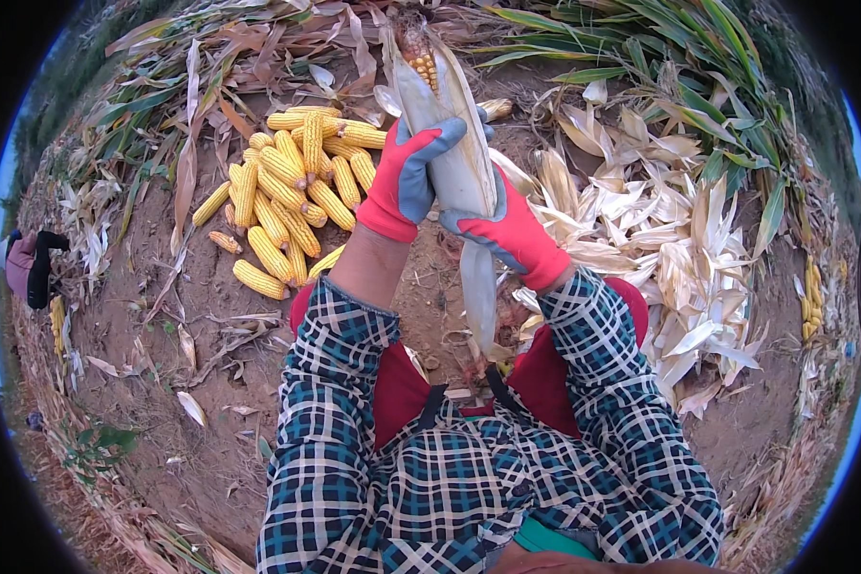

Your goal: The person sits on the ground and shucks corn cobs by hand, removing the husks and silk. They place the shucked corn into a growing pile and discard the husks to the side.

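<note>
1 partly husked corn ear [466,163], left grip [411,177] clamped on its middle (kernels [423,69] bare above), right grip [515,230] clamped lower

Soft daylight falls on the half-husked corn ear [469,163], with faint shadows. Far left of it, the sky strip [0,196] bends strongly.

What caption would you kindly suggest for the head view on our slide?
Gloved left hand and right hand hold a partly opened corn ear between piled yellow cobs and pale husks.
</note>
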### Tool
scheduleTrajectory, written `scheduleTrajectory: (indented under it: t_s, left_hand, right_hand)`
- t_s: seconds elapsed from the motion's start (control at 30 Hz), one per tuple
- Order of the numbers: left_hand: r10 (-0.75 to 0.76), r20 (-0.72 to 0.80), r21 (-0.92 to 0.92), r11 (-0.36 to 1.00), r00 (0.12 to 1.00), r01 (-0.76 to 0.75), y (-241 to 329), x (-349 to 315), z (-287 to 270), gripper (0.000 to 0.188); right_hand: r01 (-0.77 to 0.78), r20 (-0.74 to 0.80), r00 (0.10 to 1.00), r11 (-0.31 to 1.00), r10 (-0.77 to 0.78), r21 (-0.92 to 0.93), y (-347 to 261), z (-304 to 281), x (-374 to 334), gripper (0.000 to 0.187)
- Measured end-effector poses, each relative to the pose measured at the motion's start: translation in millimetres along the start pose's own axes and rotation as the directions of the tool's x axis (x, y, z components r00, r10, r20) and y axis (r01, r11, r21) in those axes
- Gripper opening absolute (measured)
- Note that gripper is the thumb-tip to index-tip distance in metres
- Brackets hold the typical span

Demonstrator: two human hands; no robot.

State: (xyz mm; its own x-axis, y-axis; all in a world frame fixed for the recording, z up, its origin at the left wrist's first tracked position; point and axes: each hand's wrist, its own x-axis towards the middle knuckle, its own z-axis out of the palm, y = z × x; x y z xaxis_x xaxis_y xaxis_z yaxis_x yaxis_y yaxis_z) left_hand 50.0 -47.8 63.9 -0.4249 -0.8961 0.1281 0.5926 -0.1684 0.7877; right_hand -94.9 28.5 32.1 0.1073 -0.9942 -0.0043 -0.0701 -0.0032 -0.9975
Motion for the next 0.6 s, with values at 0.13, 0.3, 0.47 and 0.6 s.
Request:
scheduleTrajectory:
  t_s: [0.13,0.3,0.47,0.6]
  left_hand:
    - [0.068,-0.044,0.120,0.991,0.997,-0.062,3.6,7.7,-8.3,0.049]
    - [0.153,-0.032,0.115,0.982,0.988,-0.148,25.4,9.9,-14.7,0.053]
    - [0.120,-0.071,-0.082,0.989,0.990,-0.126,30.9,12.1,-16.5,0.062]
    - [0.139,-0.094,-0.217,0.964,0.986,-0.156,32.7,20.9,-21.0,0.065]
  right_hand:
    - [-0.011,-0.003,1.000,0.991,0.011,0.130,6.8,7.3,3.7,0.086]
    - [0.034,0.005,0.999,0.982,-0.034,-0.186,0.8,6.7,-7.8,0.085]
    - [0.072,-0.009,0.997,0.931,-0.081,-0.357,-14.8,1.8,-8.9,0.086]
    - [0.109,0.080,0.994,0.865,-0.080,-0.489,-20.4,-12.3,-2.6,0.082]
